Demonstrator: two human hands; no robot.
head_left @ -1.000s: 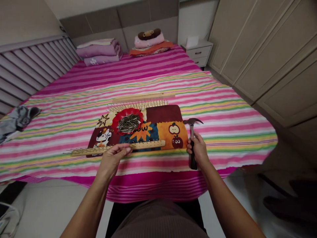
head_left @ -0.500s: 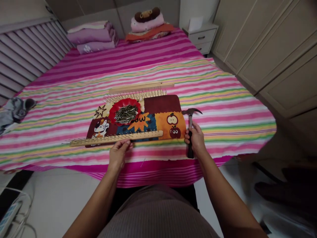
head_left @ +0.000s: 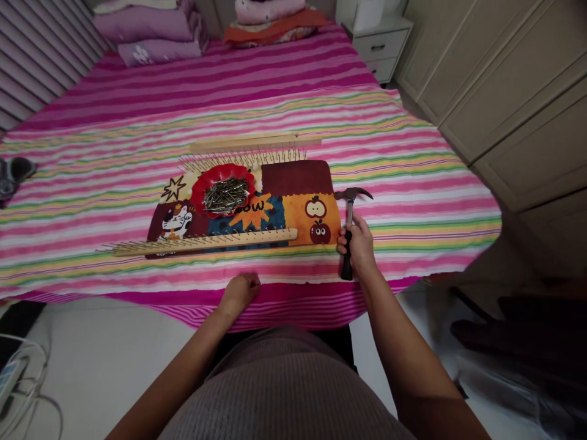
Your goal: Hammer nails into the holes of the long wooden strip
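Observation:
My right hand (head_left: 360,247) is wrapped round the black handle of a claw hammer (head_left: 350,197), whose metal head lies at the right edge of a printed mat (head_left: 298,180). Closed, my left hand (head_left: 239,294) rests at the near edge of the bed; anything in its fingers is hidden. Beyond it, a wooden strip (head_left: 270,237) with many nails standing along it lies across the mat's front. A red scalloped bowl (head_left: 198,194) full of nails (head_left: 227,194) sits on the mat. Behind the bowl stands another row of nails (head_left: 243,157).
A plain wooden strip (head_left: 257,143) lies behind the mat on the striped sheet (head_left: 413,201). Folded purple bedding (head_left: 151,30) and a white nightstand (head_left: 380,46) are at the back. Wardrobe doors (head_left: 513,91) line the right. White cables (head_left: 39,379) lie on the floor at left.
My left hand has left the nailed strip and come nearer and rightward, its fingers closing where a loose nail lay. That nail no longer shows. My right hand keeps the hammer; the view tilted down.

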